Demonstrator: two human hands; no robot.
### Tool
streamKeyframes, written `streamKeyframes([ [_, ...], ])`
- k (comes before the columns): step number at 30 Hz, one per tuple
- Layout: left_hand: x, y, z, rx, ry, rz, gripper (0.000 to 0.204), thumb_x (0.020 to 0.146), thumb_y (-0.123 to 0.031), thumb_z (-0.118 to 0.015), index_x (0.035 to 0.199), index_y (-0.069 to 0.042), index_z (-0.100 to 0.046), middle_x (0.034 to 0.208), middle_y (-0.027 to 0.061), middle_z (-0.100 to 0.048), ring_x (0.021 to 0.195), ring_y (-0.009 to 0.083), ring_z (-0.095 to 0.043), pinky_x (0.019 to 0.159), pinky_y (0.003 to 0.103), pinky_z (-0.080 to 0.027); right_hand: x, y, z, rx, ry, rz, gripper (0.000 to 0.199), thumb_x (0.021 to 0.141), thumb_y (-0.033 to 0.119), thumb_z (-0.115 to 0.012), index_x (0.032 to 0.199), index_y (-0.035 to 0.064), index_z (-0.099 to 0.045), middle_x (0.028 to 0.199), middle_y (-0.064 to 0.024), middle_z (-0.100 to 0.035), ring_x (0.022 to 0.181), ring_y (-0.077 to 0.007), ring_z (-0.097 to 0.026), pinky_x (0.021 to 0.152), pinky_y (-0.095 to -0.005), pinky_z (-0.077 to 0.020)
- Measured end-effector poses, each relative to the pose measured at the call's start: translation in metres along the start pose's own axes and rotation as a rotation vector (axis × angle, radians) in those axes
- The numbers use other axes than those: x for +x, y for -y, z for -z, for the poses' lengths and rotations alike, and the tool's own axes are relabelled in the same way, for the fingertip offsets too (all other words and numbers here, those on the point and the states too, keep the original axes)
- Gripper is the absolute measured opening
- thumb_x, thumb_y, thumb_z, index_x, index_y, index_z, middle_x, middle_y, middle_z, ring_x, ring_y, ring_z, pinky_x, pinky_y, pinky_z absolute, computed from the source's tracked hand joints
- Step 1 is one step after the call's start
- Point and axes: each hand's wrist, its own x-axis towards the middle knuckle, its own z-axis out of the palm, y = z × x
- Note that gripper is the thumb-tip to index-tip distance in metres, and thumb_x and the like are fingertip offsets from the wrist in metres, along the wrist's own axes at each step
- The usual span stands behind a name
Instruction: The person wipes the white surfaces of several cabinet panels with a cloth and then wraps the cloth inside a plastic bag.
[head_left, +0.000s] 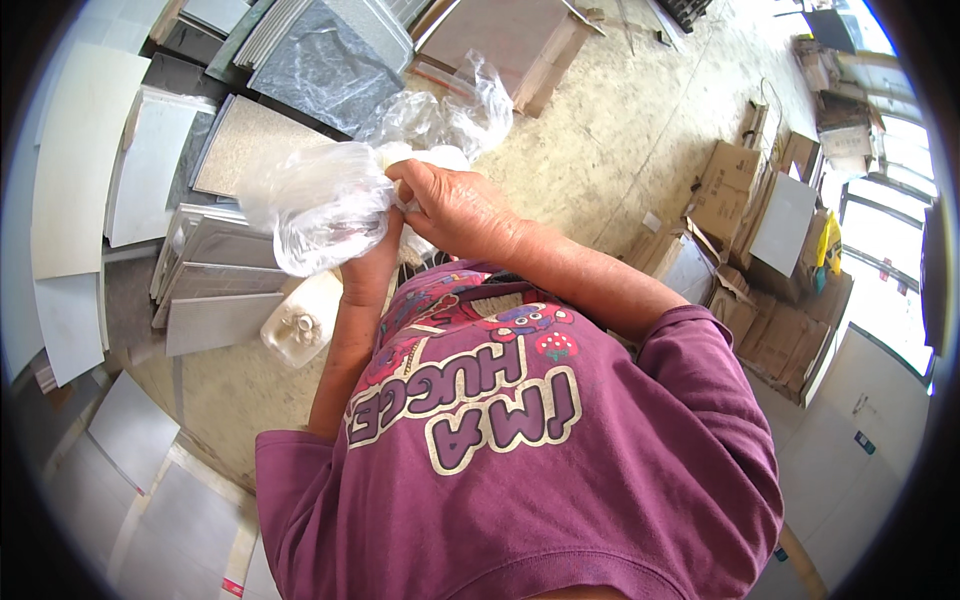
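Observation:
A clear crumpled plastic bag [320, 200] is held up in front of my chest, with something pale inside it. My left hand [375, 255] comes up under the bag and grips it from below, mostly hidden by the plastic. My right hand [450, 205] closes on the bag's gathered neck from the right. A second loose piece of clear plastic [450, 115] rises just behind the hands. My purple printed shirt fills the lower middle of the view.
Grey and beige tile samples [250, 150] lie stacked on the floor to the left and top. A white plastic jug [300, 320] stands below the bag. Cardboard boxes [760, 220] pile up at the right near bright windows.

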Motion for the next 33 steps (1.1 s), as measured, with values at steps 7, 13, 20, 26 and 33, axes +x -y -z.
streamKeyframes([
  [7,0.004,-0.018,0.015,0.05,-0.028,-0.127,0.021,0.078,-0.005,-0.062,0.099,-0.005,-0.06,0.09,0.0108,-0.061,0.084,0.0225,-0.058,0.077,0.033,-0.045,0.0,0.0,-0.006,0.177,-0.111,-0.045,0.024,0.077,0.006,-0.054,0.101,0.0046,-0.059,0.082,-0.0161,-0.063,0.077,-0.0331,-0.062,0.067,-0.0404,-0.0494],
  [13,-0.003,-0.007,0.024,0.128,0.142,-0.128,0.022,0.076,-0.001,-0.061,0.097,-0.006,-0.061,0.087,0.0087,-0.06,0.083,0.0219,-0.058,0.075,0.031,-0.045,-0.009,-0.007,-0.004,0.558,0.148,-0.363,0.017,0.082,0.007,-0.059,0.098,0.0008,-0.064,0.078,-0.0079,-0.065,0.062,-0.0121,-0.061,0.059,-0.026,-0.0503],
  [20,-0.017,0.012,0.018,0.002,0.288,-0.208,0.023,0.072,0.002,-0.062,0.093,-0.009,-0.061,0.083,0.0064,-0.058,0.078,0.0211,-0.057,0.07,0.03,-0.045,-0.032,-0.024,-0.013,0.691,0.277,-0.467,0.013,0.081,0.005,-0.06,0.092,-0.0032,-0.062,0.074,-0.0065,-0.064,0.061,-0.0103,-0.061,0.059,-0.0235,-0.0505],
  [26,-0.03,0.017,0.003,-0.106,0.469,-0.099,0.021,0.071,0.004,-0.062,0.088,-0.01,-0.058,0.081,0.0075,-0.053,0.078,0.0218,-0.054,0.071,0.03,-0.044,-0.053,-0.041,-0.022,0.56,0.235,-0.425,0.012,0.076,0.006,-0.062,0.085,-0.002,-0.06,0.071,-0.0098,-0.065,0.061,-0.0165,-0.064,0.058,-0.0279,-0.0508],
  [33,-0.033,0.016,-0.02,-0.263,0.485,0.118,0.019,0.073,0.004,-0.063,0.088,-0.006,-0.061,0.089,0.0072,-0.057,0.083,0.0188,-0.056,0.074,0.029,-0.045,-0.055,-0.048,-0.014,0.185,0.042,-0.305,0.007,0.07,0.004,-0.058,0.075,0.0015,-0.054,0.065,-0.0163,-0.061,0.065,-0.0326,-0.063,0.06,-0.0375,-0.0504],
])
